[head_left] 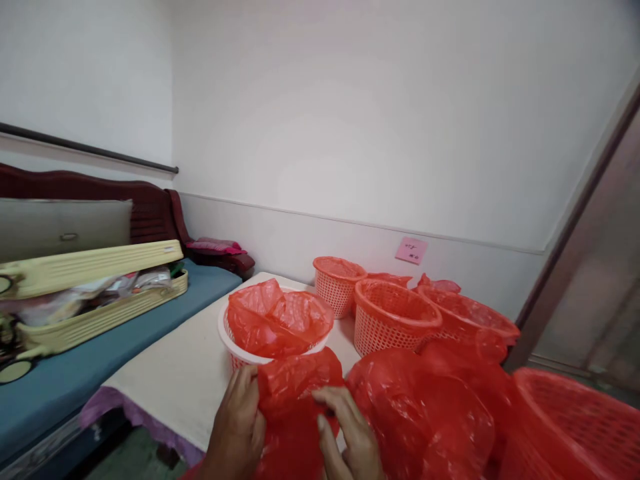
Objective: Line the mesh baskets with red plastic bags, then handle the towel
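Observation:
Both of my hands grip one crumpled red plastic bag low in the middle of the view. My left hand pinches its left edge, my right hand holds its right side. Just beyond the bag stands a white-rimmed basket lined with another red bag. To the right lies a heap of more red bags.
Several red mesh baskets stand on the cream-covered table toward the wall, one large basket at the right edge. A blue-cushioned sofa with an open yellow case is on the left. A brown door frame rises at right.

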The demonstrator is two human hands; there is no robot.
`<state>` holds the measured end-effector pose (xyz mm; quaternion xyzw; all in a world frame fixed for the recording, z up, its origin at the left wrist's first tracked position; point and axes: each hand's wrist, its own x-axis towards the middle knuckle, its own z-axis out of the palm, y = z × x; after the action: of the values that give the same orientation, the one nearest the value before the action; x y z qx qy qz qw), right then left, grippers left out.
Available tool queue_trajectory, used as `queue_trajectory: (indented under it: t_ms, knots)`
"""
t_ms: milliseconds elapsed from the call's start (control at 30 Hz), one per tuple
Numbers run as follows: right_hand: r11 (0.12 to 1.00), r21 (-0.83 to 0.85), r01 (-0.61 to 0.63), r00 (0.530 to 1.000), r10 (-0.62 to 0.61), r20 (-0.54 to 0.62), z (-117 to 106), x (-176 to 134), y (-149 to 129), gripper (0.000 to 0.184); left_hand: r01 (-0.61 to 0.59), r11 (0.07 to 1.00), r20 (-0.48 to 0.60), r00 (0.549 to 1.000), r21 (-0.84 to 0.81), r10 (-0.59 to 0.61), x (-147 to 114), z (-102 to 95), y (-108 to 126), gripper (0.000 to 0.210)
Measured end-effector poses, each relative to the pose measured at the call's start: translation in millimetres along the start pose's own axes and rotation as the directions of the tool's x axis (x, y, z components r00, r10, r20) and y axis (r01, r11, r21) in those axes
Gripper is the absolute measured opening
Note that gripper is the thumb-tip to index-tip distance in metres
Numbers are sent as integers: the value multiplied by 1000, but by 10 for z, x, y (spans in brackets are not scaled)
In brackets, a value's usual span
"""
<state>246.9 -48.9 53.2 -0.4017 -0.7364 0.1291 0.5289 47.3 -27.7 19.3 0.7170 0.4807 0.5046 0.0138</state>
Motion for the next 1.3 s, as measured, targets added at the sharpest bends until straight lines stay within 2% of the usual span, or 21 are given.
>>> queue_trajectory:
  t_ms: [67, 100, 167, 233, 333, 467, 567, 667, 800, 933, 1033, 1133, 1200, 1233, 1300]
  knots:
    - [988, -50, 144, 990, -144, 3, 43, 247, -21, 33, -136, 971, -76, 985, 196, 153, 279, -60, -17, 54]
    - [980, -91, 178, 984, -177, 25, 67, 364, -24, 36, -186, 942, -77, 974, 280, 215, 400, -77, -30, 54]
    - [967, -172, 190, 981, -179, 79, 117, 575, 2, 40, -231, 894, -68, 958, 384, 277, 582, -90, -66, 45]
    - [957, -240, 165, 981, -135, 137, 159, 737, 66, 40, -236, 875, -65, 955, 422, 289, 667, -85, -102, 33]
    - [922, -369, 120, 972, -34, 233, 171, 879, 171, 36, -257, 866, -72, 946, 428, 317, 616, -54, -105, 26]
    - [860, -502, 91, 929, 108, 353, 105, 951, 225, 31, -307, 854, -107, 918, 419, 383, 373, 25, 44, 21]
    - [851, -526, -12, 889, 250, 385, 54, 1001, 263, 57, -316, 847, -136, 904, 427, 406, 229, 85, 193, 25]
    - [825, -563, -58, 872, 316, 373, 37, 1092, 349, 81, -331, 844, -150, 892, 423, 425, 175, 106, 266, 28]
    - [874, -471, -121, 888, 307, 342, 121, 1309, 464, 89, -353, 846, -166, 880, 400, 445, 171, 108, 259, 28]
    - [950, -293, -108, 897, 220, 383, 391, 1551, 499, 95, -417, 824, -169, 846, 384, 507, 135, 177, 260, 27]
    - [971, -223, -80, 857, 181, 482, 668, 1619, 501, 101, -485, 775, -113, 815, 406, 569, 100, 236, 260, 26]
    - [980, -180, -81, 776, 176, 606, 906, 1552, 507, 104, -478, 762, -117, 810, 437, 575, 104, 240, 227, 27]
    - [984, -158, -81, 717, 168, 676, 1006, 1472, 513, 98, -437, 783, -161, 820, 443, 549, 123, 219, 194, 26]
    - [986, -148, -81, 694, 162, 701, 1038, 1434, 515, 86, -422, 789, -174, 824, 446, 539, 133, 208, 179, 25]
    - [988, -123, -89, 672, 150, 725, 1067, 1383, 521, 49, -397, 798, -169, 841, 452, 514, 143, 193, 153, 23]
